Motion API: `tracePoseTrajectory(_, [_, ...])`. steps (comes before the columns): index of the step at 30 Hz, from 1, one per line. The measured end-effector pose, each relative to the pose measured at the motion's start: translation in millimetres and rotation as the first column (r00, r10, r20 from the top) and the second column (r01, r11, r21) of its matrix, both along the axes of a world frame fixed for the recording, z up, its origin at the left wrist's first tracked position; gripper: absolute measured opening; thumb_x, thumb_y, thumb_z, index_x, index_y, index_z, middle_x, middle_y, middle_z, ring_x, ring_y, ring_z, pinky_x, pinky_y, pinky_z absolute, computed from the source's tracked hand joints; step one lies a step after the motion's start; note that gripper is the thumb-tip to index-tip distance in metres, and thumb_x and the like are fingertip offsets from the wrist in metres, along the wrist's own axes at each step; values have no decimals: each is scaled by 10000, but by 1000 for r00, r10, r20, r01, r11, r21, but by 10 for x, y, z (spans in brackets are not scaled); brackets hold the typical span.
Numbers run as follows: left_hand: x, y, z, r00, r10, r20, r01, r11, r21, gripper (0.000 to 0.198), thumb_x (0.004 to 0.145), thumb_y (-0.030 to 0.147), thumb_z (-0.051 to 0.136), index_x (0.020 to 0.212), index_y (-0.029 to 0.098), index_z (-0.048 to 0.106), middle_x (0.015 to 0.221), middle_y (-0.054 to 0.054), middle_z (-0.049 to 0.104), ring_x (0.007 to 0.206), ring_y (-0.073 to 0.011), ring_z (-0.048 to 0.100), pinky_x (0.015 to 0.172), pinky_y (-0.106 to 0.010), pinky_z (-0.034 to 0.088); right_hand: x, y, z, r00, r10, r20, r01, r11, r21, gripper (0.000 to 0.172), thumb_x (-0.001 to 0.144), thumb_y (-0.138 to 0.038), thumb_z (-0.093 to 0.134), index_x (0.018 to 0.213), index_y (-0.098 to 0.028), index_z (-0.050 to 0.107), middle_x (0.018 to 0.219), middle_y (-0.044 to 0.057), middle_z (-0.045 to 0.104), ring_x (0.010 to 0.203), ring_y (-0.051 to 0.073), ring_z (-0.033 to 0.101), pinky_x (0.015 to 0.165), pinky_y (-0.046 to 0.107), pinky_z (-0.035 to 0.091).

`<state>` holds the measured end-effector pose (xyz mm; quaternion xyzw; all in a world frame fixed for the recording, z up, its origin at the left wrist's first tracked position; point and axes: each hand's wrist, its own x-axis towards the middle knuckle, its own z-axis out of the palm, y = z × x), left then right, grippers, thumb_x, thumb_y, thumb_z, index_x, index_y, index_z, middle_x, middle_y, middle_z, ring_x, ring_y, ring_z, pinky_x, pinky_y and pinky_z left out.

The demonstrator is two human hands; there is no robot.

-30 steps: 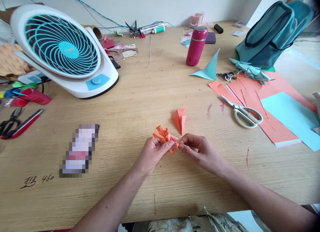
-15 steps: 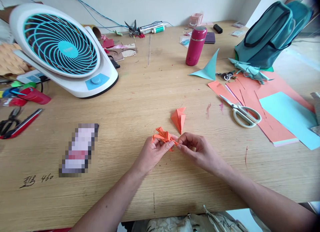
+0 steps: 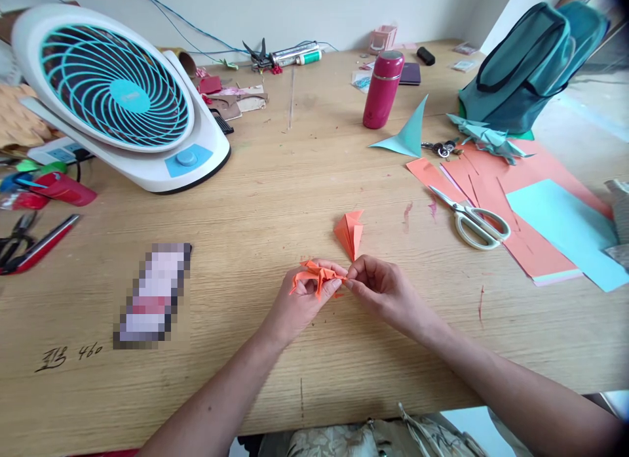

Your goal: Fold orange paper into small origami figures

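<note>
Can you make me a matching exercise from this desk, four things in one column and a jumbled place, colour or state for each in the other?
1. Folded orange figure
2. Scissors
3. Flask
4. Fan

A. Dark pink, standing upright
B. White body, turquoise grille
C. Held by the left hand and the right hand
D. Overlapping the orange sheets

Pairs: 1-C, 2-D, 3-A, 4-B
</note>
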<state>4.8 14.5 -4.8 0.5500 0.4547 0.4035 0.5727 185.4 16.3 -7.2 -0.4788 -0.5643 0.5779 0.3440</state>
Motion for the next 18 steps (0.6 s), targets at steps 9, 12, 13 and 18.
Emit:
tracePoseTrajectory(9, [45,-44,-68,991,136,12,-136,991,6,112,861,189,612,817,192,714,869,-21,703,785,-155,654,714,-255,533,-58,-47,30,997,-17,78,9,995,102,149,874,-314,640,817,-193,576,736,6,592,636,128,516,562,247,395])
tracePoseTrajectory(12, [61,-49,-55,991,135,-5,-134,990,40,123,862,211,617,780,194,707,860,-30,696,816,-173,653,721,-265,529,-81,-32,28,997,-12,76,8,999,52,186,857,-356,670,846,-189,591,745,13,616,648,135,529,572,254,404])
tracePoseTrajectory(13, [66,-54,-54,991,133,-9,-133,990,50,123,864,221,622,781,195,708,858,-32,693,825,-177,652,723,-267,527,-87,-26,28,997,-13,71,10,999,41,199,848,-366,681,837,-187,595,730,10,614,640,134,524,567,254,399])
tracePoseTrajectory(18, [76,-75,-43,990,144,-2,-143,989,31,89,868,243,647,809,196,694,855,-28,674,799,-166,637,723,-265,524,-83,-2,39,999,-46,25,45,998,37,172,829,-335,681,802,-188,596,690,-5,610,630,131,531,572,250,387])
